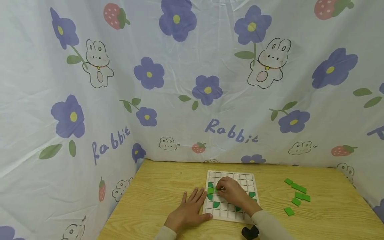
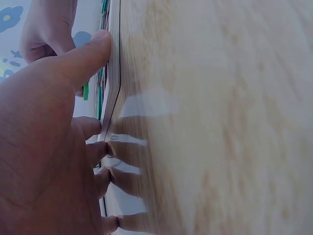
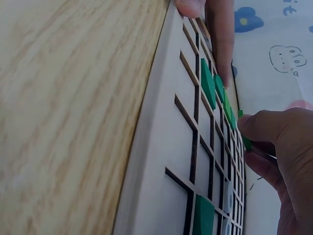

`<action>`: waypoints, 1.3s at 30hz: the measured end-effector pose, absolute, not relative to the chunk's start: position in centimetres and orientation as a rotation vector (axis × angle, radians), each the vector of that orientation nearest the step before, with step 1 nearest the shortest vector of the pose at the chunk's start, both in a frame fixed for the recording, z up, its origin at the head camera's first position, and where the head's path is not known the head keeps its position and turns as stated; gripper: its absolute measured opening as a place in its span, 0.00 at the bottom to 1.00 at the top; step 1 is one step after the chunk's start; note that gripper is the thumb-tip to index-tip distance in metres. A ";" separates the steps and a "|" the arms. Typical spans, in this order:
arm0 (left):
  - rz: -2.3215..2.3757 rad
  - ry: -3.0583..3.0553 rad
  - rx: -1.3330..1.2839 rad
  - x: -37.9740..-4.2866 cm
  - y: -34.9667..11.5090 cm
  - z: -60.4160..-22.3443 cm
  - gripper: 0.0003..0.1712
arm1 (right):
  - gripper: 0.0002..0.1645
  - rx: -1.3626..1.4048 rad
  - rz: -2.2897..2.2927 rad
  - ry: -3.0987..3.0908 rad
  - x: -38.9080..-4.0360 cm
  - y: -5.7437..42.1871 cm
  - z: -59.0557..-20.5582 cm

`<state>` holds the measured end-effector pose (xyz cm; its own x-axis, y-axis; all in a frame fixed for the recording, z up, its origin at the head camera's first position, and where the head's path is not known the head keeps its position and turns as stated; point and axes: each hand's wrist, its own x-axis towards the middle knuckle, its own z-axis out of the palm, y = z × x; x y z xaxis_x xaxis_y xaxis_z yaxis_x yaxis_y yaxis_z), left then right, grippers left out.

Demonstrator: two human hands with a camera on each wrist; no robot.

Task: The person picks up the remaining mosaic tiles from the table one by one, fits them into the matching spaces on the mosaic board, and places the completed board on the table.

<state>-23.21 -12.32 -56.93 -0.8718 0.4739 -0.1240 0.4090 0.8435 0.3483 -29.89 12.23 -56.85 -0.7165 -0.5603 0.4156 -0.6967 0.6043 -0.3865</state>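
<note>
A pale board with a square grid [image 1: 223, 214] lies on the wooden table. My right hand [image 1: 234, 192] is over its left half, pinching a small bright green tile [image 3: 247, 144] between thumb and fingers. My left hand [image 1: 189, 212] rests with fingers spread beside the board, its thumb on the near left corner. Along the board's left side, a bright green square tile [image 1: 210, 190] sits between two dark green quarter-round pieces [image 1: 210, 197]. Another quarter-round piece [image 1: 216, 204] lies nearer the front. More dark green pieces [image 1: 252, 194] sit towards the right, some partly hidden by my right arm.
Several loose bright green tiles [image 1: 299, 188] lie on the table [image 1: 330, 213] to the right of the board. A black object [image 1: 250, 232] shows at my right wrist. A patterned cloth [image 1: 180, 116] hangs behind the table and along its left side.
</note>
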 end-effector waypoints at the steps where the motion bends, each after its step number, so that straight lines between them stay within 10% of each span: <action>1: 0.464 2.816 0.684 -23.2 -12.3 -56.9 0.55 | 0.05 1.027 0.775 -2.587 -29.9 12.2 -56.9; 39: 0.450 2.795 0.674 -23.3 -12.3 -56.6 0.55 | 0.03 1.058 0.515 -2.556 -29.7 12.1 -57.1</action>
<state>-23.35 -12.32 -56.56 -0.8675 0.4744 -0.1499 0.4033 0.8470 0.3463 -29.71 12.13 -57.15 -0.6713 -0.6061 0.4266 -0.7240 0.6593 -0.2028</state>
